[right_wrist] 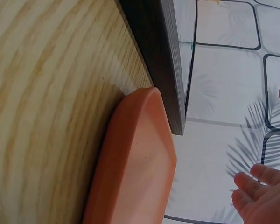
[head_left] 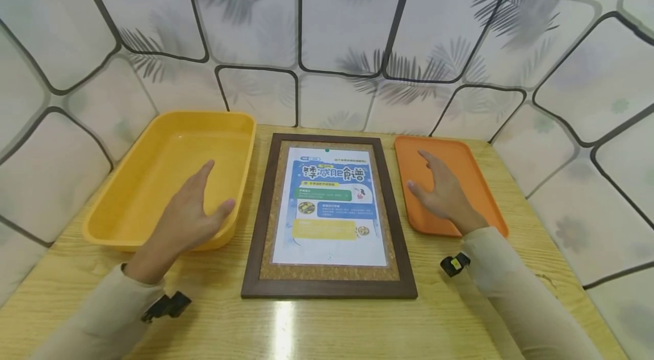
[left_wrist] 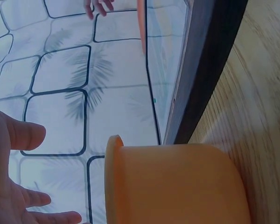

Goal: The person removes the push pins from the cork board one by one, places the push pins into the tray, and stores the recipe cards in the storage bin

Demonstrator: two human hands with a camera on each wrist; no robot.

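Note:
My left hand [head_left: 185, 213] hovers over the right part of a deep yellow bin [head_left: 118, 201], fingers extended and thumb spread away. Over a shallow orange tray [head_left: 477, 201] hangs my right hand [head_left: 440, 188], its fingers loosely spread and holding nothing. Between the two hands lies a dark-framed cork board [head_left: 327, 288] with a printed blue-and-white sheet [head_left: 332, 252] on it. The left wrist view has the bin's side wall [left_wrist: 177, 182] below the left hand [left_wrist: 14, 177]. In the right wrist view the tray [right_wrist: 144, 172] sits beside the frame, with the right hand [right_wrist: 266, 196] raised above it.
Everything stands on a light wood-grain table [head_left: 337, 329]. A patterned fabric wall [head_left: 347, 25] with dark outlines and leaf prints rises right behind the bin, board and tray and along both sides. A green pin [head_left: 327, 150] marks the sheet's top.

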